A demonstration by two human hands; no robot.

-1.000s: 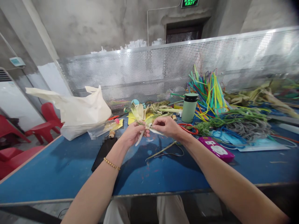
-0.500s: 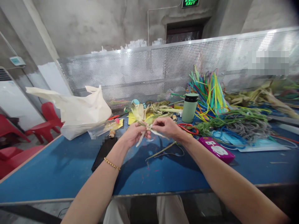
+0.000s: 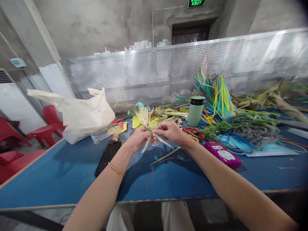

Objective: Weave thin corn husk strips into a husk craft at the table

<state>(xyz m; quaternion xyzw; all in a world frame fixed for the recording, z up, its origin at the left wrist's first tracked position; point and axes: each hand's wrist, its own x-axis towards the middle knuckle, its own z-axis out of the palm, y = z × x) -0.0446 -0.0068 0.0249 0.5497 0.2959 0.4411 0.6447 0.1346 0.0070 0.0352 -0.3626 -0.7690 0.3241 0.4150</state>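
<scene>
Both my hands meet above the blue table, pinching pale leaf strips between them. My left hand, a gold bead bracelet on its wrist, is closed on the strips from the left. Closed on the same strips from the right is my right hand. Two loose ends of the strips hang down below my fingers. More cut leaves lie on yellow paper just behind my hands. A thin loose strip lies on the table below them.
A black phone lies left of my hands, a cream bag behind it. A green flask, red scissors, a purple power strip and coloured cords crowd the right. Perforated metal screen runs along the back; red chairs stand left.
My hands have shifted slightly closer together and a little right, still working the leaf strips. The strips' loose ends now splay further apart below my fingers.
</scene>
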